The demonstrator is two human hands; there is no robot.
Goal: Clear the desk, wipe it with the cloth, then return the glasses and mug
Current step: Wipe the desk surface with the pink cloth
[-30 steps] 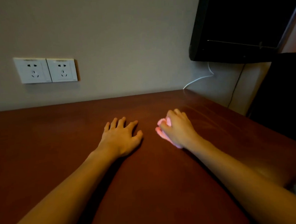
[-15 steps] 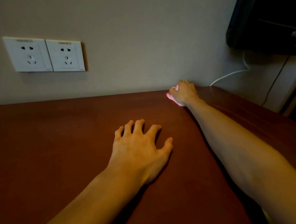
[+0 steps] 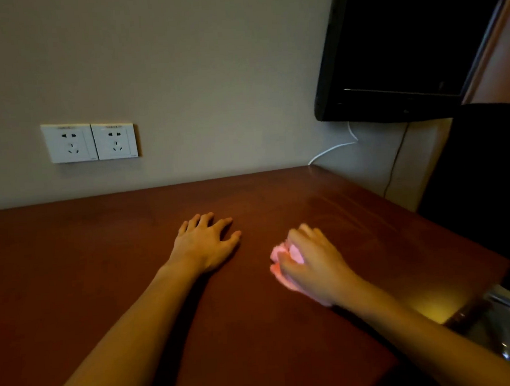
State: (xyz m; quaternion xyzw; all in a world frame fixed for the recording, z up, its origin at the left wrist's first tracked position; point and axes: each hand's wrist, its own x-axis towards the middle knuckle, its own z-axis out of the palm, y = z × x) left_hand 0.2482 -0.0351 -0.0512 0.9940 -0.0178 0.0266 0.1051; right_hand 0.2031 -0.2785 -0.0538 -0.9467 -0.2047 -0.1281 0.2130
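Head view: one frame, dim light, right hand slightly blurred.
Landmark: desk (image 3: 103, 276), dark red-brown, back edge against the wall.
Clearing: looks done; no glasses or mug on the visible desk top, and neither is in view anywhere.
Wiping: judged in progress.
Cloth: pink cloth (image 3: 284, 258), bunched up, on the desk right of centre, mostly covered by the hand.
Right hand: right hand (image 3: 315, 263) sits on top of the cloth, fingers curled over it and gripping, pressing it to the desk.
Left hand: left hand (image 3: 206, 243) lies palm down at desk centre, fingers spread, holding nothing, apart from the cloth.
Coverage: faint streaks on the desk's right rear area suggest that part is wiped; left half shows no marks, can't tell.
Remaining: rest of the wipe, then return of glasses and mug.
Background: twin wall sockets (image 3: 89, 141) above the desk's left rear; dark monitor (image 3: 388, 50) above its right rear corner.
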